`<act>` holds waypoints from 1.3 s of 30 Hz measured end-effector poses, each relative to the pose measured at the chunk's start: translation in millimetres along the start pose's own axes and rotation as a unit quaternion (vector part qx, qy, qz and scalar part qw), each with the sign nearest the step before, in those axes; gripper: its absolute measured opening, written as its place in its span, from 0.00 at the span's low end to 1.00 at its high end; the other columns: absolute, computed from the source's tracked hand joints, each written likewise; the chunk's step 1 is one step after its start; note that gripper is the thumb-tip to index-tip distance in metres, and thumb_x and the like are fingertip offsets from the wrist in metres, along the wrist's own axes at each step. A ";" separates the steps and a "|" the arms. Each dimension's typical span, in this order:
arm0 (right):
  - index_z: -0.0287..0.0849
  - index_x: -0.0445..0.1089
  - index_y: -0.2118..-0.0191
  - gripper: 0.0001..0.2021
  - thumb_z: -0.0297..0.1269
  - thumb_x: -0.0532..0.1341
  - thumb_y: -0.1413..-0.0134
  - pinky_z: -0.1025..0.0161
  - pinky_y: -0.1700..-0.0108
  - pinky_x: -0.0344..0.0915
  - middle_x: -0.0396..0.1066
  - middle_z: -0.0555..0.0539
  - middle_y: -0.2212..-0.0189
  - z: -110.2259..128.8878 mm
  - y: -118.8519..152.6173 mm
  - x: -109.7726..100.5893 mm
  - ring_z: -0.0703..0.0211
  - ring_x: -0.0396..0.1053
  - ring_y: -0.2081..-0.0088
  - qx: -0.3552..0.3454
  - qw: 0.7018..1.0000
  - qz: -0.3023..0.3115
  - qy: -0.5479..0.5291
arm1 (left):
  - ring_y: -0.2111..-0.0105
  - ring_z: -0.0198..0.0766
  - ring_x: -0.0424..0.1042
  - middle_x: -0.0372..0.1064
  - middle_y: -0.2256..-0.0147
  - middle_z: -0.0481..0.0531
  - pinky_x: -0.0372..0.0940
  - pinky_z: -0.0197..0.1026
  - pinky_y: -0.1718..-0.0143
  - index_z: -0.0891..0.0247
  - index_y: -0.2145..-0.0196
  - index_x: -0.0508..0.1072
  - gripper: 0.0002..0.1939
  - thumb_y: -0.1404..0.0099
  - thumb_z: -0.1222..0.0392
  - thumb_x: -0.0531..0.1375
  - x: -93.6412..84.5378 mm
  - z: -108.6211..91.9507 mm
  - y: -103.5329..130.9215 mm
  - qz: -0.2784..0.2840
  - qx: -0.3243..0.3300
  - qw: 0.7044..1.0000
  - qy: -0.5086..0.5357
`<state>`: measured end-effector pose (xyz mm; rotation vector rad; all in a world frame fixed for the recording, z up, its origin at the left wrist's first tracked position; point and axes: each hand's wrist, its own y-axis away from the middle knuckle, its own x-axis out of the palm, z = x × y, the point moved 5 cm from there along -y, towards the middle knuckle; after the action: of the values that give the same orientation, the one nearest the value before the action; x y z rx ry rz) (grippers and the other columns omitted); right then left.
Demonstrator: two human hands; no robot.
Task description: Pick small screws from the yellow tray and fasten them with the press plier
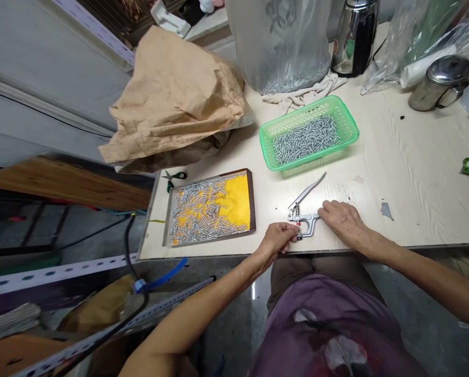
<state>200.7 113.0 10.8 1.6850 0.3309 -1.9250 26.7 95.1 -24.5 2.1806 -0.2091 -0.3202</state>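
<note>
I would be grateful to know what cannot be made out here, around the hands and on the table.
All in the head view:
- Left hand: its fingers hide whatever they pinch at the pliers.
- Right hand: covers the handle's end.
- Yellow sheet: lettering partly covered by metal pieces.
- Paper bag: its own paper hides any contents.
- Plastic bag: top cut off by the upper edge.

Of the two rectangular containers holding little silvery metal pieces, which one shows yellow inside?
The shallow, dark-edged tray on the left: a bright yellow lining shows beside its silvery metal pieces. The deeper green perforated plastic basket shows none.
</note>
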 end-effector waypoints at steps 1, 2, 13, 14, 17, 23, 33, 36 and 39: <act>0.40 0.69 0.54 0.10 0.29 0.56 0.41 0.61 0.65 0.58 0.70 0.41 0.57 -3.4 -0.9 -1.4 0.54 0.66 0.61 -0.010 1.000 -0.003 -0.014 | 0.93 0.21 0.51 0.63 0.85 0.40 0.42 0.29 0.91 0.69 0.73 0.71 0.11 0.41 0.59 0.67 0.1 -0.2 0.1 0.002 -0.002 1.000 -0.003; 0.40 0.67 0.50 0.14 0.33 0.59 0.42 0.60 0.62 0.60 0.69 0.39 0.52 -7.9 -2.6 -3.2 0.52 0.67 0.58 -0.020 0.999 -0.009 -0.025 | 0.93 0.21 0.51 0.63 0.85 0.40 0.42 0.29 0.91 0.69 0.73 0.71 0.10 0.41 0.60 0.66 0.2 -0.6 0.3 0.003 -0.004 1.000 -0.006; 0.37 0.55 0.37 0.51 0.57 0.71 0.66 0.41 0.42 0.53 0.61 0.33 0.41 -50.3 -42.3 -4.4 0.35 0.55 0.40 -0.093 0.996 -0.017 0.002 | 0.92 0.22 0.51 0.63 0.85 0.41 0.43 0.30 0.90 0.69 0.73 0.71 0.07 0.40 0.63 0.64 0.4 -3.8 4.9 -0.007 -0.022 1.000 -0.018; 0.37 0.57 0.38 0.51 0.56 0.71 0.67 0.41 0.43 0.54 0.63 0.34 0.43 -49.6 -44.3 -5.9 0.36 0.58 0.42 -0.094 0.995 -0.013 0.008 | 0.92 0.22 0.51 0.63 0.85 0.41 0.42 0.30 0.90 0.69 0.73 0.71 0.07 0.39 0.63 0.64 0.4 -4.0 5.2 -0.008 -0.021 1.000 -0.017; 0.37 0.61 0.42 0.46 0.55 0.71 0.67 0.43 0.44 0.55 0.67 0.36 0.48 -46.1 -47.8 -11.3 0.40 0.61 0.48 -0.091 0.996 -0.010 0.018 | 0.92 0.22 0.51 0.62 0.85 0.40 0.42 0.30 0.90 0.69 0.72 0.71 0.07 0.39 0.64 0.63 1.1 -4.3 5.7 -0.011 -0.025 0.999 -0.019; 0.34 0.69 0.52 0.30 0.49 0.71 0.59 0.51 0.50 0.57 0.69 0.37 0.55 -36.1 -43.8 -17.6 0.45 0.62 0.53 -0.095 0.994 0.028 0.041 | 0.91 0.23 0.51 0.62 0.84 0.40 0.44 0.31 0.89 0.68 0.72 0.71 0.07 0.38 0.62 0.63 0.9 -3.8 5.9 -0.015 -0.023 0.999 -0.037; 0.36 0.68 0.51 0.24 0.43 0.69 0.53 0.57 0.58 0.57 0.69 0.38 0.55 -35.1 -31.2 -15.5 0.46 0.61 0.54 -0.066 0.998 -0.006 0.006 | 0.53 0.47 0.68 0.71 0.52 0.60 0.66 0.48 0.53 0.64 0.50 0.69 0.21 0.37 0.53 0.63 14.7 -49.0 21.7 -0.169 0.418 0.798 -0.401; 0.36 0.68 0.50 0.24 0.44 0.68 0.51 0.56 0.57 0.55 0.70 0.39 0.56 -34.9 -30.6 -15.1 0.47 0.61 0.55 -0.063 0.998 -0.013 0.013 | 0.47 0.52 0.63 0.62 0.43 0.66 0.63 0.54 0.47 0.68 0.41 0.59 0.30 0.37 0.55 0.63 35.2 -63.3 5.6 -0.140 0.470 0.727 -0.480; 0.36 0.69 0.51 0.22 0.43 0.67 0.49 0.57 0.57 0.54 0.70 0.40 0.58 -33.6 -29.1 -17.2 0.49 0.61 0.56 -0.064 0.998 -0.020 0.011 | 0.50 0.51 0.63 0.64 0.48 0.64 0.63 0.53 0.49 0.69 0.40 0.56 0.29 0.35 0.57 0.60 42.8 -67.8 -7.6 -0.104 0.469 0.703 -0.524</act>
<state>213.6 158.5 16.4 1.6277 0.4908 -1.8734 88.3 140.2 1.2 2.6938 -0.9198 -1.9577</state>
